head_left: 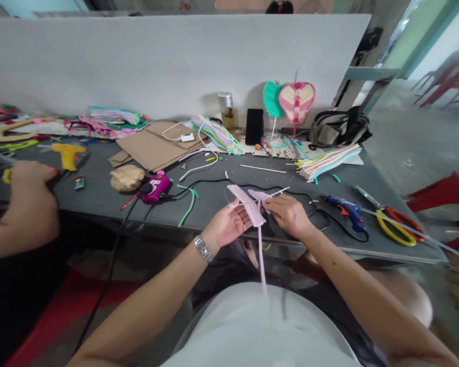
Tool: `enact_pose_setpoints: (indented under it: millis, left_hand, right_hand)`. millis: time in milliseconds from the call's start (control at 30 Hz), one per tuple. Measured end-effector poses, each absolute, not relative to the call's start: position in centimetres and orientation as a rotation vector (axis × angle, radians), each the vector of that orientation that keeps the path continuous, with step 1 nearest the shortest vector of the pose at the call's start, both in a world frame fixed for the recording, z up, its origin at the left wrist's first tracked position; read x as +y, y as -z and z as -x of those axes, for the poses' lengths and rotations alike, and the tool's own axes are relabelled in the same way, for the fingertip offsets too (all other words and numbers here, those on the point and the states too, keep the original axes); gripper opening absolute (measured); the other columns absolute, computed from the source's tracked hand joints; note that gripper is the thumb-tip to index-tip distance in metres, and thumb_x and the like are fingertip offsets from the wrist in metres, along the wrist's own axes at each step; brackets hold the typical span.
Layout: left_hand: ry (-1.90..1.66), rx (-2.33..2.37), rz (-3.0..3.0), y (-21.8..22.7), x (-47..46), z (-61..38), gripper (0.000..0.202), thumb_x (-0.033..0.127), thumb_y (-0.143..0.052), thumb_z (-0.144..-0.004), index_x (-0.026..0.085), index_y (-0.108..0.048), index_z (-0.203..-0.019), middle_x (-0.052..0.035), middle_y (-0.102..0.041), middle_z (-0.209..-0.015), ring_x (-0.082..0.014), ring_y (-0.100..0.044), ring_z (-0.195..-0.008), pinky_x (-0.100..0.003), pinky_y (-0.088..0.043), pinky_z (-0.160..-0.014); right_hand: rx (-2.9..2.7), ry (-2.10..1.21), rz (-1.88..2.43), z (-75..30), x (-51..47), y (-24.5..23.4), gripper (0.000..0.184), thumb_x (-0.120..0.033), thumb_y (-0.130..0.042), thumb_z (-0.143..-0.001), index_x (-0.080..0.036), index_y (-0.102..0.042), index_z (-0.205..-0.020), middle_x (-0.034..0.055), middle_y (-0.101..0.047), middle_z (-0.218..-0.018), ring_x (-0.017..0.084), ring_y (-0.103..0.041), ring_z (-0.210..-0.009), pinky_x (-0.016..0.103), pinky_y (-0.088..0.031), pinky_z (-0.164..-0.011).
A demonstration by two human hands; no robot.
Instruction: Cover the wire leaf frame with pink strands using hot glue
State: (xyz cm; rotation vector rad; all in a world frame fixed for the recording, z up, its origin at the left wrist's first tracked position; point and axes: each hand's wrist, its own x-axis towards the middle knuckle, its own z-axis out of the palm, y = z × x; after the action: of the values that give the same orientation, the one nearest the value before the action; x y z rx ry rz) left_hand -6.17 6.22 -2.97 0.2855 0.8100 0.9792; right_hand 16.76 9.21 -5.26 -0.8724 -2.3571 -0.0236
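Note:
Just above the table's front edge, a pale pink piece (248, 206) is held between my two hands; it looks like fuzzy pipe cleaners laid side by side. My left hand (229, 225), palm turned up, supports its left part with the fingers beneath. My right hand (289, 214) pinches the right part, next to a thin white stick (280, 192) that pokes out above the fingers. One long pink strand (261, 260) hangs down from the piece towards my lap. Exactly what the right fingertips grip is partly hidden.
On the right lie a blue glue gun (346, 211) and scissors (396, 224). Pipe cleaner bundles (331, 162), a phone (254, 126), a jar (227, 109) and heart-shaped fans (297, 102) stand behind. A magenta box (156, 187) and a co-worker's arm (30, 204) are left.

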Motion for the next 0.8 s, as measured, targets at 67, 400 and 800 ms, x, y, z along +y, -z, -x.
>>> enact_pose_setpoints:
  millis: [67,400,800]
  left_hand:
    - [-1.010,0.889,-0.225,3.2,4.1,6.3,0.018,0.020,-0.058,-0.095,0.011,-0.074,-0.092,-0.0131,-0.078,-0.091,-0.0183,-0.074,-0.084,-0.032,-0.060,-0.088]
    - [-0.859,1.610,-1.746,0.6,1.8,8.9,0.021,0.029,-0.074,-0.083,0.021,-0.070,-0.064,-0.0040,-0.066,-0.061,-0.0184,-0.056,-0.059,-0.030,-0.042,-0.064]
    - [-0.396,1.694,-2.365,1.8,9.0,4.6,0.016,0.021,-0.067,-0.084,0.018,-0.079,-0.094,-0.0115,-0.074,-0.094,-0.0292,-0.064,-0.096,-0.038,-0.050,-0.085]
  right_hand:
    - [-2.407,0.032,0.837,-17.0,9.3,5.7,0.025,-0.012,-0.055,-0.098,-0.021,-0.078,-0.101,0.0082,-0.080,-0.112,0.021,-0.066,-0.090,0.034,-0.047,-0.082]
    - [-2.495,0.099,0.845,-17.5,8.6,5.8,0.026,-0.006,-0.057,-0.092,-0.021,-0.075,-0.102,0.0065,-0.078,-0.121,0.023,-0.064,-0.097,0.037,-0.042,-0.084]
    - [-1.457,0.281,2.315,-32.0,3.9,3.2,0.046,-0.057,-0.060,-0.092,-0.015,-0.070,-0.107,0.0184,-0.071,-0.090,0.036,-0.065,-0.086,0.045,-0.046,-0.074]
